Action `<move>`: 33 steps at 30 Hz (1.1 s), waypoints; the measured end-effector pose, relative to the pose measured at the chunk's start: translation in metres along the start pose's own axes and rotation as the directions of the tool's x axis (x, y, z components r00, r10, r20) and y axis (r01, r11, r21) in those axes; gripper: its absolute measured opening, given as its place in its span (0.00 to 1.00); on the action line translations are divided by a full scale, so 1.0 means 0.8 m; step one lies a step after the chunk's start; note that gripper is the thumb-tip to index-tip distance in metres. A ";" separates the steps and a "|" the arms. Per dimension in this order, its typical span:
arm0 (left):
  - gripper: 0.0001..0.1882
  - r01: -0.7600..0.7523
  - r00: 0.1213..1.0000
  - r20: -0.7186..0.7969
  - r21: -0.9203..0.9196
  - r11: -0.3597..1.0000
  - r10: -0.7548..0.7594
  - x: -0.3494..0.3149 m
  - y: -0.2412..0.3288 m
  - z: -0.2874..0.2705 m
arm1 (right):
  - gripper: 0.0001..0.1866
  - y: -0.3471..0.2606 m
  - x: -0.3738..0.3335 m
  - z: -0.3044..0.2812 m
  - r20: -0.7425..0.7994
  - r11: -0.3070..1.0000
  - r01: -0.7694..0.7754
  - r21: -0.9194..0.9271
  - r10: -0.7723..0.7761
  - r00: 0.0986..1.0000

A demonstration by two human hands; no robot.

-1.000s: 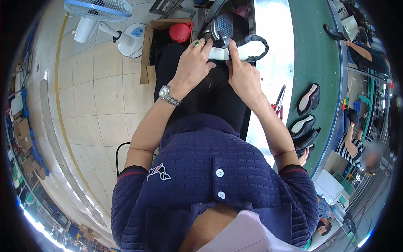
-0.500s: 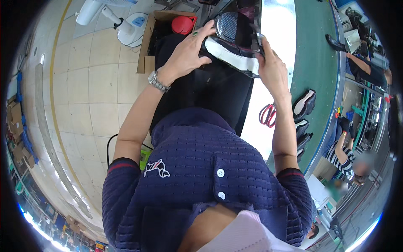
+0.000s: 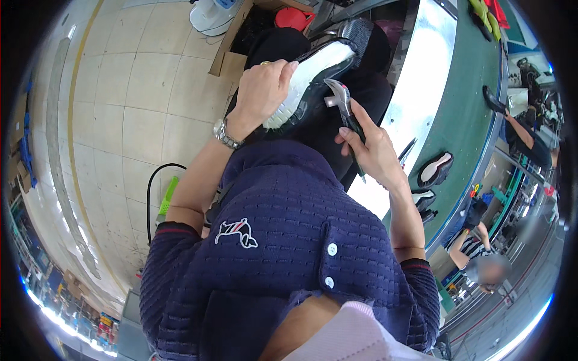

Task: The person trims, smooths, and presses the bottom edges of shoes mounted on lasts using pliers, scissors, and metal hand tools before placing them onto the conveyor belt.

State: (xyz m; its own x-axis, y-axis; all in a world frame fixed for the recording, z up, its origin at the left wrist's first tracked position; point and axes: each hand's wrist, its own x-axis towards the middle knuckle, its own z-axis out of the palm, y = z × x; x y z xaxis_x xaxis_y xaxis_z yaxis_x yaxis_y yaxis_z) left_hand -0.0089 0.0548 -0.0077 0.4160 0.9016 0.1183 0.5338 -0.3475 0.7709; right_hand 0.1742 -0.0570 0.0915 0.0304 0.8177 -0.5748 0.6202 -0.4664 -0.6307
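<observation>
A black shoe upper (image 3: 332,73) lies sole side up across my lap, its white bottom (image 3: 307,75) showing. Its pleated end points toward my body. My left hand (image 3: 264,95) is closed over the left edge of that shoe; its fingertips are partly hidden. In my right hand (image 3: 374,147) are lasting pincers (image 3: 344,105), metal head up, with dark handles running down through the fingers. The pincers' head is just right of the shoe and looks apart from it. Beyond the shoe's far end is a grey mesh-patterned piece (image 3: 356,33).
To my right runs a white metal ledge (image 3: 421,90) beside a green conveyor belt (image 3: 460,114) carrying several shoes (image 3: 435,169). A cardboard box (image 3: 232,65) with a red round object (image 3: 293,19) stands ahead left. Another person's arm (image 3: 519,129) reaches in across the belt.
The shoe has turned from lying crosswise between both hands to pointing toward me. My right hand has left the shoe and moved down and nearer, with the pincers now plainly showing.
</observation>
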 end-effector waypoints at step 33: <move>0.08 0.017 0.997 -0.070 -0.170 0.985 -0.029 -0.071 0.030 0.004 | 0.27 -0.090 0.049 -0.049 0.444 0.722 0.356 -0.593 -0.075 0.893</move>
State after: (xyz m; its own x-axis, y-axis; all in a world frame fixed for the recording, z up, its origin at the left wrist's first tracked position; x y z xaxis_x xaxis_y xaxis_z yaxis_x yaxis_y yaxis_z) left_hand -0.0174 -0.0055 0.0017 0.3477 0.9271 0.1396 0.4074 -0.2835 0.8681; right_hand 0.1614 0.0216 0.1347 -0.3677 0.6152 -0.6974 0.9236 0.1540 -0.3511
